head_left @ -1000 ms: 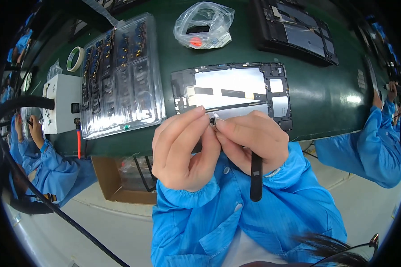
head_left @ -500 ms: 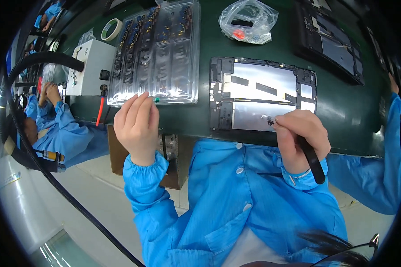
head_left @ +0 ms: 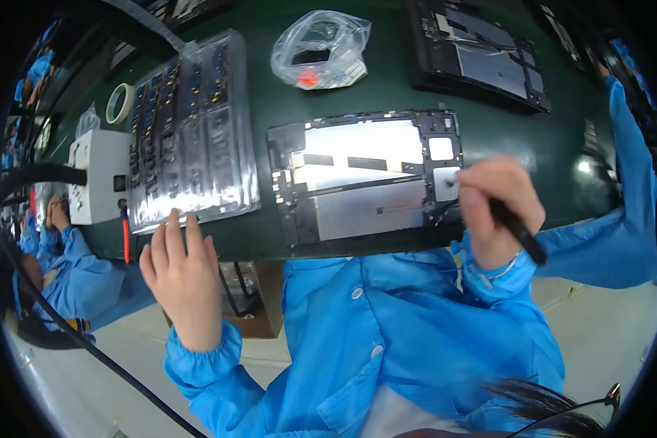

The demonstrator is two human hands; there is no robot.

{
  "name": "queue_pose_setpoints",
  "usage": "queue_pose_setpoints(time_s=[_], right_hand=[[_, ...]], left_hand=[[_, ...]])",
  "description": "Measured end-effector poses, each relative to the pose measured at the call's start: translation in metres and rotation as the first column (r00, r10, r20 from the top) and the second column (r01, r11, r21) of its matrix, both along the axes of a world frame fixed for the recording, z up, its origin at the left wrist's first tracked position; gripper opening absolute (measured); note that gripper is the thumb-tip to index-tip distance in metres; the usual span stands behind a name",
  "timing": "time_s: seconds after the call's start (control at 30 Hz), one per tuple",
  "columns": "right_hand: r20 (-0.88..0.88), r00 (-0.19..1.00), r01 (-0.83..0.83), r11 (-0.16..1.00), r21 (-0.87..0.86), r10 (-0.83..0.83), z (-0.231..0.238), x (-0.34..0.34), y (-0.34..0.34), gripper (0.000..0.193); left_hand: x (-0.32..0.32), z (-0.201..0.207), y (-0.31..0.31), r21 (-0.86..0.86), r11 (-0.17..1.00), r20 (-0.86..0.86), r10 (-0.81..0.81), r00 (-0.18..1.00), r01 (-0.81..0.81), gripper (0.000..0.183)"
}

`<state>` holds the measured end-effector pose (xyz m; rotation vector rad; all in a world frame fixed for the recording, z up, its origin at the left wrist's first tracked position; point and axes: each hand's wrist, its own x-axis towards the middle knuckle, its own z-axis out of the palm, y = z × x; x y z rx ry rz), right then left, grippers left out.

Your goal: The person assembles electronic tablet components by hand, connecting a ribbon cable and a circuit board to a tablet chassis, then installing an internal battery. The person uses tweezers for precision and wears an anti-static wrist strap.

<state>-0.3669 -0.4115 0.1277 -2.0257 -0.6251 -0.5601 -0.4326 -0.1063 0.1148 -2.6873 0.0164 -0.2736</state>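
Looking down from the head camera, one opened tablet back (head_left: 365,182) lies flat on the green bench (head_left: 387,95), straight ahead of the person and near the front edge, its silver inner plate facing up. The right hand (head_left: 498,208) is closed around a thin black tool (head_left: 518,232), whose tip meets the tablet's right edge; the tip itself is hidden behind the fingers, so exactly what it touches cannot be made out. The left hand (head_left: 182,274) is open and holds nothing, its fingers spread loosely, with the fingertips at the front rim of one clear plastic parts tray (head_left: 190,131); whether they press on it is hard to tell. The small dark parts in the tray are too glare-washed to count. One white box (head_left: 98,175) sits just left of the tray, and one roll of tape (head_left: 119,103) lies behind it. One clear bag (head_left: 321,47) rests beyond the tablet. A second dark tablet frame (head_left: 482,51) is cut off at the top. One co-worker's blue sleeve (head_left: 628,160) enters at right, and another blue-clad person (head_left: 66,263) sits at left, blurred by the lens rim.
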Motion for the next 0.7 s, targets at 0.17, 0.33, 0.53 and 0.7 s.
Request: queue_pose_setpoints(time_s=[0.17,0.33,0.53,0.7], right_hand=[[-0.121,0.966,0.196,0.953,-0.230,-0.228,0.004,0.040,-0.020,0.012],[0.120,0.990,-0.005,0.852,-0.523,0.080,-0.039,0.076,0.016,0.018],[0.082,0.984,-0.060,0.730,-0.680,0.158,-0.056,0.079,0.021,0.030],[0.138,0.977,-0.011,0.683,-0.730,0.163,-0.054,0.075,0.030,0.025]], left_hand=[[0.056,0.006,-0.068,-0.376,0.850,0.102,-0.358,0.928,0.370,0.025],[0.120,-0.038,-0.100,-0.723,0.498,0.237,-0.473,0.849,0.479,0.040],[0.129,-0.049,-0.107,-0.958,0.222,0.069,-0.439,0.896,0.183,0.067],[0.130,-0.053,-0.103,-0.950,0.231,0.090,-0.439,0.894,0.210,0.071]])
